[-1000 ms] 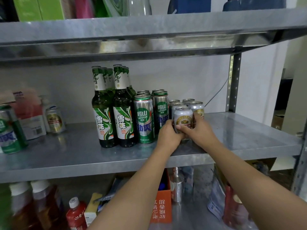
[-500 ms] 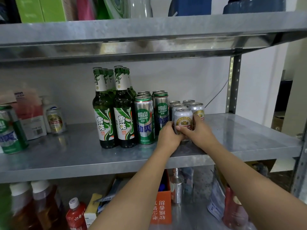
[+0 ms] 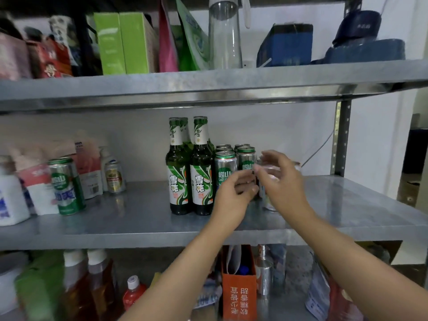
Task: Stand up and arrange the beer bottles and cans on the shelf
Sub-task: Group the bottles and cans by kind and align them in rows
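Galvanised steel racking fills the view against a white wall, and the middle shelf (image 3: 347, 205) carries the drinks. Near its centre the green beer bottles (image 3: 201, 181) stand upright in two rows running front to back, touching one another. Just to their right the tall green cans (image 3: 225, 167) stand upright in the same tight rows, and right of those stand the small silver cans (image 3: 268, 202), mostly hidden behind the hands. The left hand (image 3: 234, 193) is in front of the tall green cans with its fingers curled. The right hand (image 3: 282, 181) is in front of the small silver cans, with its fingers reaching left above its thumb. Both hands are smeared by motion, so whether either grip is closed round a can or loose I cannot tell. Well apart at the left end of the shelf, a lone tall green can (image 3: 66, 186) stands upright at a slight tilt (the wide lens may add to that). A small gold-labelled can (image 3: 114, 177) stands upright farther back, among white and pink packets (image 3: 88, 163). On the shelf above stand green boxes (image 3: 125, 42), a clear bottle (image 3: 224, 35) and a blue box (image 3: 286, 45). Below are an orange box (image 3: 239, 293) and a red bottle with a white cap (image 3: 133, 293).
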